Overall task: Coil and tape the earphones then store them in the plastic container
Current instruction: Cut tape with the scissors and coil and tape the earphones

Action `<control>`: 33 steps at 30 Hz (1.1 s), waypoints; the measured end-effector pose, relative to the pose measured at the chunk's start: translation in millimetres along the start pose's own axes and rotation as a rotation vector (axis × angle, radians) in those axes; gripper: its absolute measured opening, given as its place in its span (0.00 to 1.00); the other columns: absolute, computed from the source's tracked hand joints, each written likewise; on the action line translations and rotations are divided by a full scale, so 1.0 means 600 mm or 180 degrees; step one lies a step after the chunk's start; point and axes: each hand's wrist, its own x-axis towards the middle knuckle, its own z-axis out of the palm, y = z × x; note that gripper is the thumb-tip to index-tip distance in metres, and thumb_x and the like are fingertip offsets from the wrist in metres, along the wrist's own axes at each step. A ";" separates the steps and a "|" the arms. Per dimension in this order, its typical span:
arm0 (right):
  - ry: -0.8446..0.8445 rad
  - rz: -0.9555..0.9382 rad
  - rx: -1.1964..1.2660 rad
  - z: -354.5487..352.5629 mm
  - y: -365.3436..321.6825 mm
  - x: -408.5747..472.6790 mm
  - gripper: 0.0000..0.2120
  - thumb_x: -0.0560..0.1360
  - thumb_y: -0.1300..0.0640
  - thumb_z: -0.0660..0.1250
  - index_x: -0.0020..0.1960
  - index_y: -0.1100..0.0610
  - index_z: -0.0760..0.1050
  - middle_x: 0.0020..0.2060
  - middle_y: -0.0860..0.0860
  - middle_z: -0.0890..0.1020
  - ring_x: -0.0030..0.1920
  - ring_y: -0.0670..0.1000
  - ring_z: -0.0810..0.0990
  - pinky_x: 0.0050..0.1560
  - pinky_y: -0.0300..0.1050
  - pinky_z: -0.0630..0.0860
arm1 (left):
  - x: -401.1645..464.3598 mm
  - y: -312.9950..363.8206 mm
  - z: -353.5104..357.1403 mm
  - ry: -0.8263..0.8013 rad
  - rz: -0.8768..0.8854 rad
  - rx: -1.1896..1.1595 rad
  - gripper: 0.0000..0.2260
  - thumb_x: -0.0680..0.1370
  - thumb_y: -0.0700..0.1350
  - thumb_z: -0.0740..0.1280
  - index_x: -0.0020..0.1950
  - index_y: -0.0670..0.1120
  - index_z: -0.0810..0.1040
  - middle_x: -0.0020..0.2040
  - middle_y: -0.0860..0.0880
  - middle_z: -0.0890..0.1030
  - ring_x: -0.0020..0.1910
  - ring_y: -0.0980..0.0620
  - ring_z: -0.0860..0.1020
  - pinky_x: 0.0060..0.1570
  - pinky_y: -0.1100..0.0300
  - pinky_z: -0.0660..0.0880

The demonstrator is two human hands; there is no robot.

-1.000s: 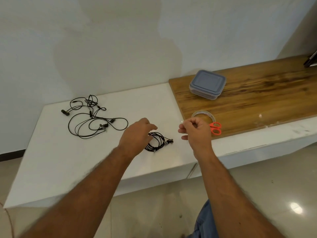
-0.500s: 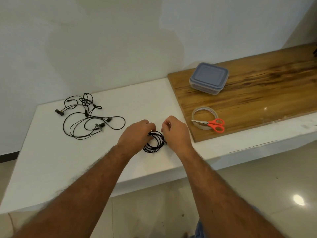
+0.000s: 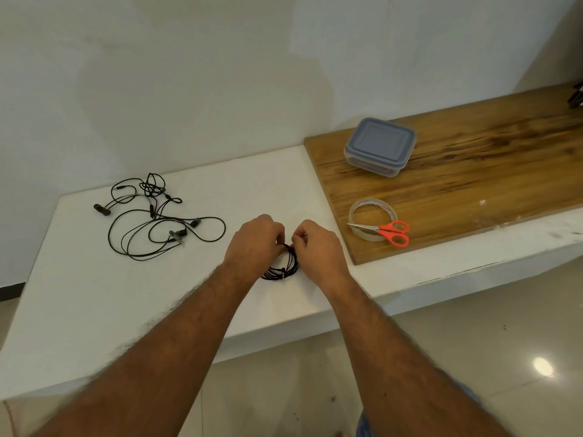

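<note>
1. Both hands, left hand (image 3: 252, 244) and right hand (image 3: 318, 247), are pinching the coiled earphones (image 3: 282, 266) lying flat on the white counter (image 3: 94, 310).
2. The lidded plastic container (image 3: 380, 146) is sitting to the far right, nearer the right hand.

Soft even daylight; lamp glare on floor (image 3: 542, 366), wide-angle edge distortion

Plain pale wall (image 3: 189, 74) with faint patchy shading, long white counter (image 3: 79, 294) running along it, wooden board (image 3: 473, 171) covering the counter's right part, glossy beige tiled floor (image 3: 473, 326) below, bright light reflection (image 3: 542, 366) on the tiles at right
</note>
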 end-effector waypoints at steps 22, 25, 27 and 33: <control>0.0622 0.0210 0.0873 -0.009 -0.003 0.004 0.04 0.76 0.57 0.67 0.47 0.57 0.77 0.38 0.46 0.81 0.41 0.46 0.79 0.41 0.39 0.73 | 0.012 -0.006 0.006 -0.0365 0.0206 0.0138 0.09 0.79 0.47 0.65 0.55 0.49 0.83 0.47 0.48 0.81 0.46 0.48 0.78 0.43 0.56 0.73; 0.0224 0.0288 0.0549 -0.004 -0.002 0.001 0.08 0.74 0.55 0.70 0.52 0.53 0.74 0.41 0.46 0.81 0.42 0.47 0.79 0.43 0.42 0.76 | 0.009 -0.006 0.007 -0.0419 0.0339 0.0329 0.11 0.81 0.46 0.61 0.53 0.47 0.82 0.45 0.47 0.77 0.43 0.47 0.77 0.39 0.56 0.69; -0.0044 0.0297 0.0316 0.000 -0.002 -0.001 0.14 0.72 0.56 0.71 0.54 0.51 0.70 0.41 0.45 0.81 0.43 0.48 0.80 0.46 0.47 0.79 | 0.005 -0.009 0.011 -0.0377 0.0428 0.0334 0.11 0.81 0.45 0.59 0.52 0.45 0.80 0.46 0.47 0.76 0.44 0.47 0.76 0.40 0.55 0.71; -0.0001 -0.0141 -0.0294 0.014 -0.004 -0.009 0.14 0.73 0.61 0.69 0.56 0.54 0.69 0.46 0.49 0.85 0.47 0.55 0.81 0.52 0.55 0.76 | -0.010 -0.016 0.025 -0.0235 0.0534 0.0367 0.06 0.81 0.41 0.59 0.51 0.44 0.76 0.48 0.48 0.75 0.45 0.49 0.73 0.41 0.55 0.72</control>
